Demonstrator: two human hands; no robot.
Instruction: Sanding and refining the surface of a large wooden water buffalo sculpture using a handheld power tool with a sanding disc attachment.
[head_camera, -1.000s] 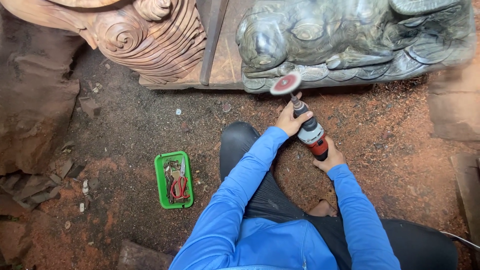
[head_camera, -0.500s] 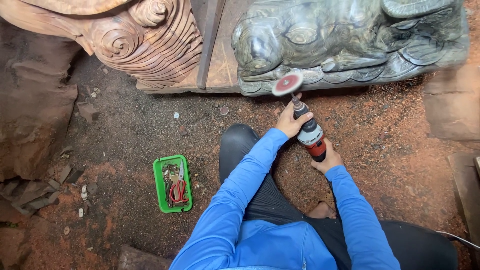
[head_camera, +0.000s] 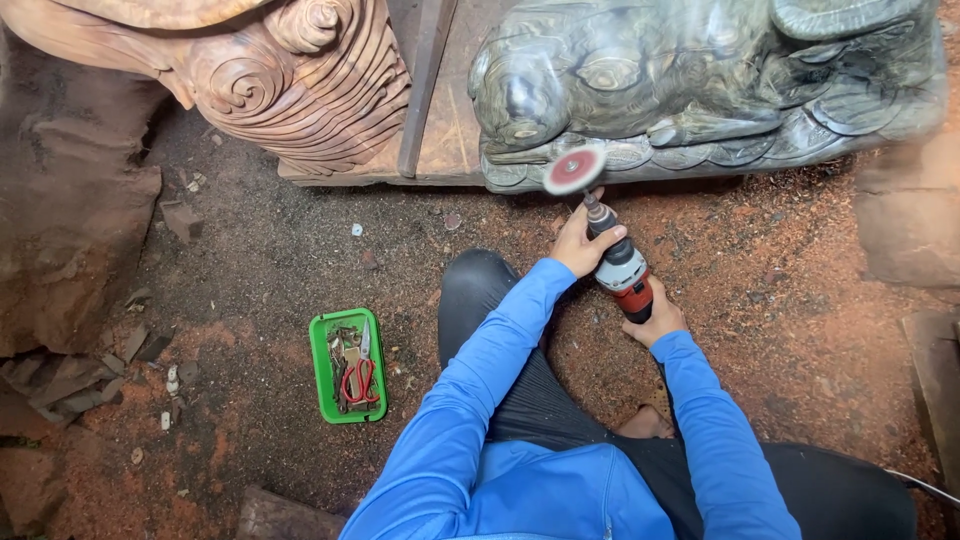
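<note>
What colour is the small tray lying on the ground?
Bright green tray, seen in the head view.

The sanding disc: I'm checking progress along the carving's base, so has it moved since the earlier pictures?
No. The red sanding disc sits at the same spot on the dark green carving's lower edge, just below its rounded head end.

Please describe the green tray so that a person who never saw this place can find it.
Start at the large grey-green carved wooden animal, then look down to the reddish sawdust ground left of the person's dark-trousered knee. There lies the small rectangular bright green plastic tray, holding red-handled tools: nothing else is green.
</note>
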